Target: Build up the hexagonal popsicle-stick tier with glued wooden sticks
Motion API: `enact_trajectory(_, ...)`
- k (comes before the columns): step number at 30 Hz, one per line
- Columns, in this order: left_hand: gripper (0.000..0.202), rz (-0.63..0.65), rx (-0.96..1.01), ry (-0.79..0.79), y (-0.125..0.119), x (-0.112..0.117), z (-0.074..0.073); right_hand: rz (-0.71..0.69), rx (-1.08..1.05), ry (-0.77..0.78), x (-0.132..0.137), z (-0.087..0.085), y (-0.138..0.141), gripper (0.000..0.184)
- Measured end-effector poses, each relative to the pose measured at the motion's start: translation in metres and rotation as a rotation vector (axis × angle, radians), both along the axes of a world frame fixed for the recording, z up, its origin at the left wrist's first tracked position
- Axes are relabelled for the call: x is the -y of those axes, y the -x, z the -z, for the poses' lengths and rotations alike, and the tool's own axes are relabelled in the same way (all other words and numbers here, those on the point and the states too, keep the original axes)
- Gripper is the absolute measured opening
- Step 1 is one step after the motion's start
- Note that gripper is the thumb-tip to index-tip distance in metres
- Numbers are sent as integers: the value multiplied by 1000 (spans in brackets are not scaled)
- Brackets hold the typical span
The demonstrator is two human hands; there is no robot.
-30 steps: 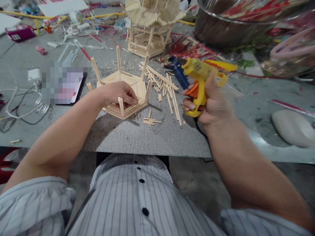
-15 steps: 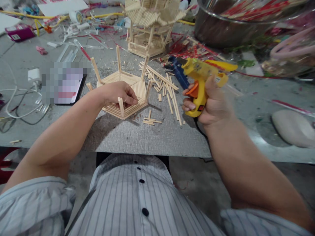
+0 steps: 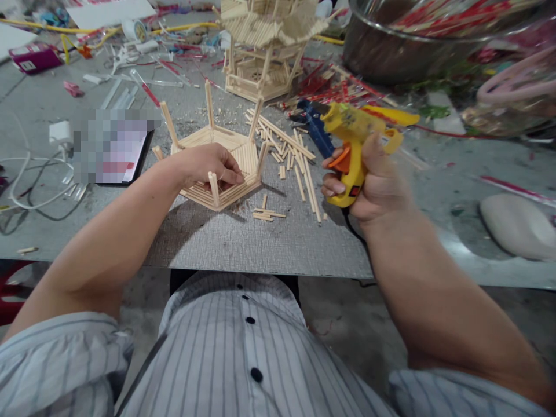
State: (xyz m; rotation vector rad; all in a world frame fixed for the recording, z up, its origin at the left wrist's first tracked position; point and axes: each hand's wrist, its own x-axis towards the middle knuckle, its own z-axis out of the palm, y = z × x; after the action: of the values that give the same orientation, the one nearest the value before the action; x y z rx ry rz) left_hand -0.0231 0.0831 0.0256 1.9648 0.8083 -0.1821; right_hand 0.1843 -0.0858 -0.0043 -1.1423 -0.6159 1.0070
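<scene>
Grey and textured, the surface (image 3: 243, 243) is littered with offcuts. At its far left lie white cables (image 3: 26, 191) beside a dark-framed flat screen (image 3: 113, 147).

Right of the screen stands a hexagonal base of pale wooden sticks (image 3: 245, 152), with thin posts rising from its corners. The left hand (image 3: 208, 165) rests on this base, fingers curled down, their tips pressed to the slatted floor just behind the short front post (image 3: 214, 188).

Loose pale wooden sticks (image 3: 295, 156) are scattered between the base and the right hand (image 3: 373, 185). That hand is clenched round the grip of a yellow hot-glue gun (image 3: 351, 139), one finger by the orange trigger. The gun is raised well apart from the base, its barrel running leftward with the nozzle turned toward the base. The left hand is the nearer of the two.

Beyond stand a finished stick pavilion (image 3: 264, 52) and a large metal bowl (image 3: 391, 52).
</scene>
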Motion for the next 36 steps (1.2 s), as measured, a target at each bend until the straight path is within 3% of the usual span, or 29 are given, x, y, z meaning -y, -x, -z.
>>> enact_trajectory(17,21,-37,-6,57,1,2,-3,14,-8,19,1,-1,2,48)
enact_trajectory(36,30,65,-4,-5,1,-3,2,18,15,46,1,-3,4,44)
